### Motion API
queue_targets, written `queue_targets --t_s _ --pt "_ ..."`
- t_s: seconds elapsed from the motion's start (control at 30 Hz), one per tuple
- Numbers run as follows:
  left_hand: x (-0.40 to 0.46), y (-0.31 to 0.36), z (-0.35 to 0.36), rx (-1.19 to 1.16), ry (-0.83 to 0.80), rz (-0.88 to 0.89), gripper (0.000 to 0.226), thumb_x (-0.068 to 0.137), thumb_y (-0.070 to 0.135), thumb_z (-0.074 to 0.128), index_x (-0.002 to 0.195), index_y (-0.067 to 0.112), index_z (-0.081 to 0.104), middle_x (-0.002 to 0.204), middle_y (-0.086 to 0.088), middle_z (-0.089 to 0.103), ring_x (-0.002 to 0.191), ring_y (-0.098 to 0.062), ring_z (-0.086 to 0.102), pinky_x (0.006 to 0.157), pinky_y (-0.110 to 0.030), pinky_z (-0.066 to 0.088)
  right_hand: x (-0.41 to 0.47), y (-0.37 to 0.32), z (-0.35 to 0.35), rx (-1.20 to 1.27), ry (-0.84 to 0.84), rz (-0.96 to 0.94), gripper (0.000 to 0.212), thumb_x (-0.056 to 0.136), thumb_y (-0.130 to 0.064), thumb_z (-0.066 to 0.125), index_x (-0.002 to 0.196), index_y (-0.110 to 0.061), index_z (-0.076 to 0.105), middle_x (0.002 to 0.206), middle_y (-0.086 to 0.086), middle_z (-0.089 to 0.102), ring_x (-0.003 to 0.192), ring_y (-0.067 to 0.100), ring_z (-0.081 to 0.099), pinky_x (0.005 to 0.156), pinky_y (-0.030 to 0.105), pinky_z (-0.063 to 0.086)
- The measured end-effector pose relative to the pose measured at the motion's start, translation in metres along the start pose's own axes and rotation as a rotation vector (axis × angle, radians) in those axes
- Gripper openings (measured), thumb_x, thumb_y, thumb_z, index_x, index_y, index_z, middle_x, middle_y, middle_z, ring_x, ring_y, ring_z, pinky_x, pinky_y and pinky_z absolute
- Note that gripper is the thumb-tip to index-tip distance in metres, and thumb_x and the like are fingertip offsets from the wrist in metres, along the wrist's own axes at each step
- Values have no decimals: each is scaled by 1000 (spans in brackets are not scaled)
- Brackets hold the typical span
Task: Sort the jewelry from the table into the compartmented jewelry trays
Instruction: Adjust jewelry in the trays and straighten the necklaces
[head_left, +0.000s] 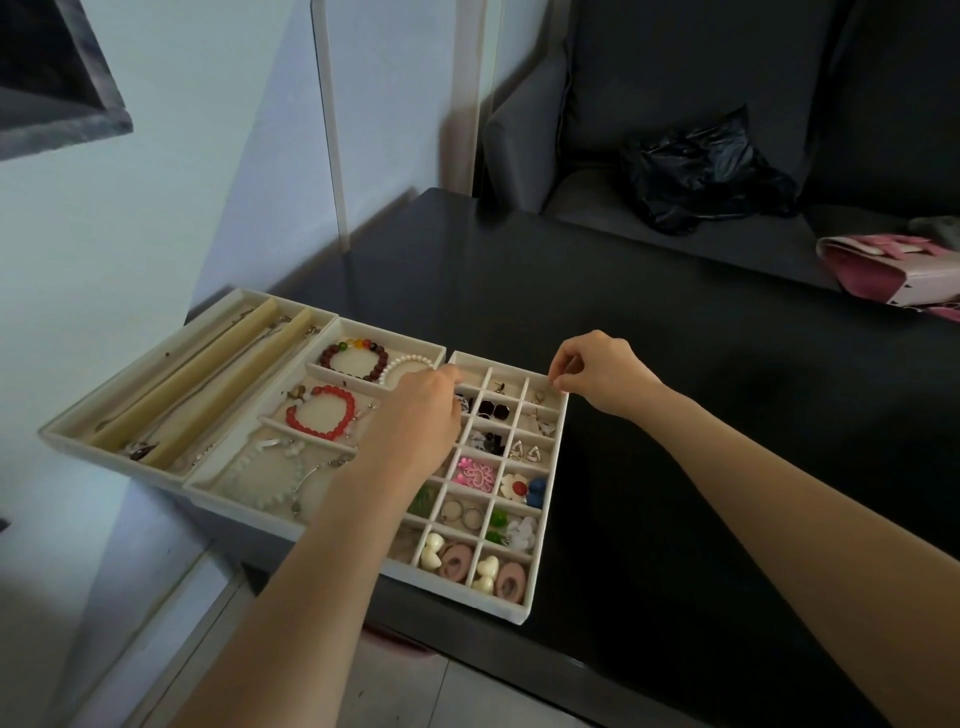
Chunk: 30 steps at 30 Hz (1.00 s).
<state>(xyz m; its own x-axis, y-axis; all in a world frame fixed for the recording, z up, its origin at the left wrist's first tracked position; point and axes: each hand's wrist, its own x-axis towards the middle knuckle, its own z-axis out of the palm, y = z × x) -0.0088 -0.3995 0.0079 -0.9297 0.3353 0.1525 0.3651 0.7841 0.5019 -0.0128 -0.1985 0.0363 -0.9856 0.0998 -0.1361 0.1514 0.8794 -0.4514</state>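
Observation:
Three cream jewelry trays lie side by side on the black table (701, 415). The necklace tray (130, 358) is at the left, and the bracelet tray (389, 333) in the middle holds a red bead bracelet (322, 413). At the right, the gridded earring tray (549, 501) holds pink flower earrings (475, 473) and cream hearts (431, 551). My left hand (415, 415) reaches over this tray, fingers curled at its far left corner. My right hand (597, 371) pinches the rim at its far right corner. Any small piece between those fingertips is too small to make out.
The necklace and bracelet trays overhang the table's left edge, close to the pale wall. Behind the table stands a dark grey sofa with a black plastic bag (701, 171) on it and a pink bag (893, 270). The tiled floor shows below the near edge.

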Motion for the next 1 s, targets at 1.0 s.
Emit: queue_targets --t_s 1.0 --pt "1 -2 0 47 10 3 28 93 12 53 121 14 57 114 -4 60 92 -12 61 77 -22 50 4 -10 20 -208 2 65 18 91 -12 59 109 -9 62 104 8 64 87 15 64 80 32 56"
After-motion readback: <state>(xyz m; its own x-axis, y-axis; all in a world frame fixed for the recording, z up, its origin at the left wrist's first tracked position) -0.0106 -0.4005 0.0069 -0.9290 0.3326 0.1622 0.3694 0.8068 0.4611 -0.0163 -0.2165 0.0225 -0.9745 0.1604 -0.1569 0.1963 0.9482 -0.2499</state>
